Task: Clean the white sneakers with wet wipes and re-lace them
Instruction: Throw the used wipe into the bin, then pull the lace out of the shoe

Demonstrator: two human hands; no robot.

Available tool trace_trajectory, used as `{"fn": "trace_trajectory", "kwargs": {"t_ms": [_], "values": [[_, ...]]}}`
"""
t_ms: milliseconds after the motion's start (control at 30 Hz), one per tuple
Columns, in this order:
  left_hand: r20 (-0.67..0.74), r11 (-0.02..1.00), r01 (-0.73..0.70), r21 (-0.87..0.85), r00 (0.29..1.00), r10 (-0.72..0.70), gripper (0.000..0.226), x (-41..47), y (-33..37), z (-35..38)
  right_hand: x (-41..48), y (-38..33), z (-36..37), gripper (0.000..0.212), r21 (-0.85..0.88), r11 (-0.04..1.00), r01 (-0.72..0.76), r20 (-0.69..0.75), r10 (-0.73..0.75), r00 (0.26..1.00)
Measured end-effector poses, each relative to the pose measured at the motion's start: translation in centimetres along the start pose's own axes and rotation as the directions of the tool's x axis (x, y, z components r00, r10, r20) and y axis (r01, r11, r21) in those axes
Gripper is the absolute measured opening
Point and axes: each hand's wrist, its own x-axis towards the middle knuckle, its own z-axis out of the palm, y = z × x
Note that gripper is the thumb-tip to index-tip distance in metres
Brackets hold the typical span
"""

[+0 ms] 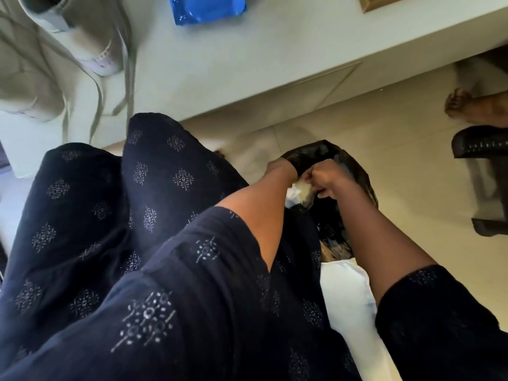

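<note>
Fingers of the right hand (327,178) are gripping a crumpled white wet wipe (298,188) over a black plastic bag (316,152); the left hand (286,167) is reaching in, grip hidden. White sneakers (90,42) are sitting on the pale table (220,64).

You are wearing soft, matt dark cloth (165,188). A black plastic bag (345,163) is gleaming, glossy and crinkled; the crumpled white wipe (298,189) is looking papery. The blue packet (207,8) is shining like slick plastic on the smooth matt worktop (220,64).
</note>
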Motion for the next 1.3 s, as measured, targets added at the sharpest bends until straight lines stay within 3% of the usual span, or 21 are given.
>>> {"fn": "trace_trajectory", "kwargs": {"t_ms": [167,267,400,500,633,767,933,1067,1133,1200,1300], "values": [[-0.167,0.996,-0.085,-0.021,0.983,0.080,0.025,-0.9,0.1,-2.0,-0.8,-1.8,0.1,0.021,-0.030,0.999,0.040,0.021,-0.040,0.999],[-0.257,0.982,-0.184,-0.028,0.951,0.171,0.030,-2.5,1.5,-3.4,-2.1,-3.8,-0.5,0.011,-0.029,0.992,0.120,0.048,-0.118,0.992],[-0.325,0.963,-0.267,-0.014,0.912,0.249,0.022,-5.6,2.9,-6.2,-4.6,-7.5,-1.3,0.022,-0.049,0.972,0.231,0.020,-0.230,0.973],[-0.382,0.950,-0.313,0.010,0.877,0.293,0.009,-7.9,2.1,-9.5,-7.2,-10.8,-1.0,0.018,-0.114,0.932,0.345,0.001,-0.347,0.938],[-0.489,0.925,-0.372,-0.069,0.821,0.294,0.016,-11.1,-1.1,-13.9,-11.1,-15.8,0.8,0.012,-0.188,0.847,0.497,-0.026,-0.510,0.860],[-0.680,0.840,-0.503,-0.202,0.690,0.250,0.023,-14.2,-4.9,-18.2,-14.2,-21.5,4.1,0.016,-0.272,0.739,0.617,-0.039,-0.649,0.760],[-0.799,0.745,-0.590,-0.311,0.587,0.131,0.026,-14.7,-8.1,-23.0,-16.2,-27.1,8.5,0.017,-0.285,0.636,0.717,-0.066,-0.759,0.647],[-0.926,0.742,-0.628,-0.234,0.377,0.028,0.025,-14.3,-9.3,-27.0,-16.6,-30.3,10.9,0.017,-0.240,0.628,0.740,-0.184,-0.778,0.601],[-0.948,0.736,-0.638,-0.227,0.316,-0.019,0.029,-14.1,-9.5,-28.9,-16.5,-31.5,11.7,0.013,-0.255,0.621,0.741,-0.280,-0.781,0.558],[-0.937,0.781,-0.583,-0.224,0.348,-0.009,0.035,-13.2,-9.5,-30.6,-15.9,-32.6,12.6,0.025,-0.266,0.614,0.743,-0.348,-0.780,0.520],[-0.887,0.838,-0.501,-0.215,0.460,0.048,0.047,-11.7,-9.2,-32.2,-15.3,-33.5,13.8,0.031,-0.254,0.629,0.734,-0.393,-0.761,0.516]]}}
